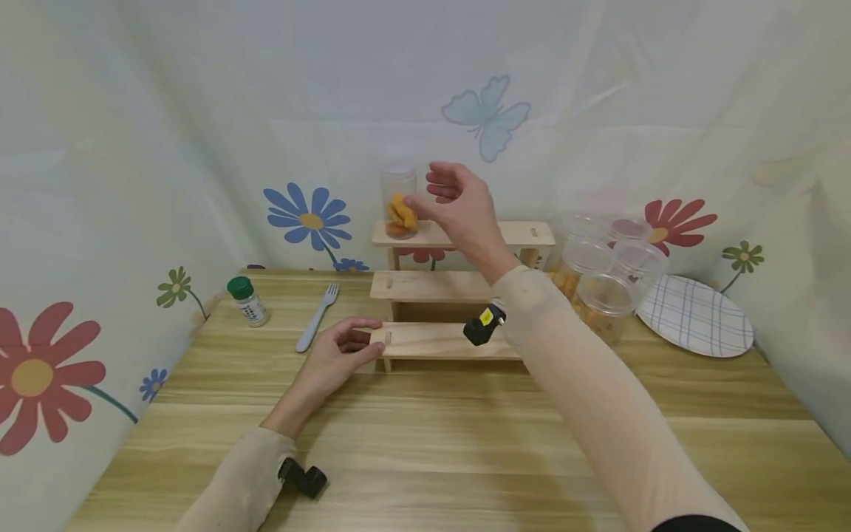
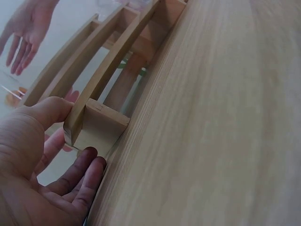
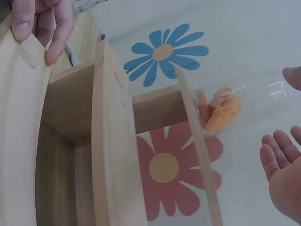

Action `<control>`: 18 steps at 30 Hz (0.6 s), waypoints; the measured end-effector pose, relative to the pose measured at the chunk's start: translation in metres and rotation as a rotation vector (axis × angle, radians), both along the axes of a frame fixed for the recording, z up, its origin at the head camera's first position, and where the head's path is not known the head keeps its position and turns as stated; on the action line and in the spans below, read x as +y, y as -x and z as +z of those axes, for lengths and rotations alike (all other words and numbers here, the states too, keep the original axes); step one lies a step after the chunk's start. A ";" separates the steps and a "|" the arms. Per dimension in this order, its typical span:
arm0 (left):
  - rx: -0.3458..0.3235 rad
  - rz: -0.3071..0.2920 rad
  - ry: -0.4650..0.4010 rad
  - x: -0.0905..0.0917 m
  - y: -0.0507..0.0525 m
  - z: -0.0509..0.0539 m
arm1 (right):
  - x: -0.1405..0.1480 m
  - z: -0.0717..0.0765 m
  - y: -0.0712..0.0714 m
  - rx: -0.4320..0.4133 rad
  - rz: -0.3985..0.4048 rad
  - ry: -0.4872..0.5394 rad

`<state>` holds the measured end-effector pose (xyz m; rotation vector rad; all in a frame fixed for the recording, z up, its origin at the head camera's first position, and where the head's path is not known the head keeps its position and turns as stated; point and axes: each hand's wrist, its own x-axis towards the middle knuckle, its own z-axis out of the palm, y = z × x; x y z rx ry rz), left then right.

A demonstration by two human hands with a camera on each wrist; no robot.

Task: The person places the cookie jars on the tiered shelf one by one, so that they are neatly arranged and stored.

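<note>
– Where is the jar point(image 1: 394, 189)?
– Upright on the far top step point(image 1: 431, 235) of the wooden shelf point(image 1: 425, 284), toward its left end.
– And the hands?
– The right hand point(image 1: 465, 212) is beside the jar, thumb and fingers spread, holding nothing. The left hand point(image 1: 332, 360) pinches the near lowest step point(image 1: 425, 340) at its left end, probably to keep the shelf steady.

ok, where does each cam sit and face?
Head: on head, facing forward and down at the wooden shelf; left grip, right grip, sleeves show.
Left wrist: worn there, facing the shelf's left end; both grips show.
Right wrist: worn there, facing shelf and top jar; both grips show.
Shared: head and right wrist show that jar.
</note>
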<state>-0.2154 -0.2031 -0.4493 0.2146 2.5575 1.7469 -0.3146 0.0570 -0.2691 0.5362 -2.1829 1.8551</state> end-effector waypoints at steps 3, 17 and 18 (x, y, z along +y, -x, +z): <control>0.002 -0.004 -0.006 0.000 0.000 0.000 | 0.005 0.004 -0.007 0.031 -0.003 0.008; 0.003 -0.010 -0.006 -0.001 0.001 -0.001 | 0.057 0.023 -0.063 0.222 -0.041 0.018; 0.002 -0.011 -0.007 -0.002 0.001 -0.002 | 0.063 0.024 -0.067 0.230 -0.050 0.023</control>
